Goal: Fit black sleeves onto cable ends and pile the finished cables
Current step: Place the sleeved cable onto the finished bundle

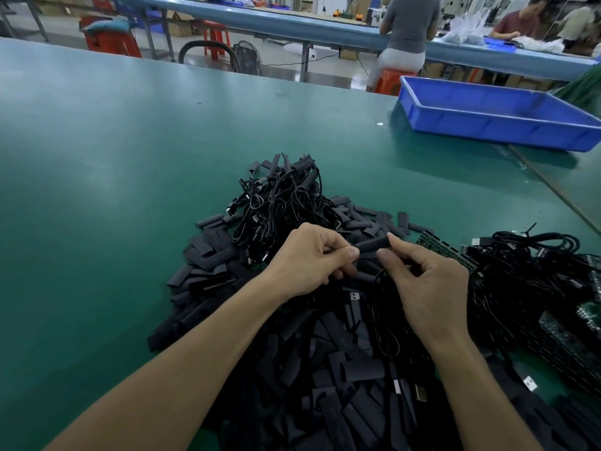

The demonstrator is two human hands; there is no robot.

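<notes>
Loose sleeves [325,369] are being stored heaped nearest on the worktop [113,157], seemingly for easy reach. Above them, one sleeve [374,245] is being pinched at either end by the left hand [305,262] and right hand [432,281], fingers curled, likely for feeding a cable [378,275] in. Beyond, finished cables [283,203] are being piled.

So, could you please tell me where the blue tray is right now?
In the head view, the blue tray sits on the green table at the far right, beyond the bundled cables on that side.
</notes>
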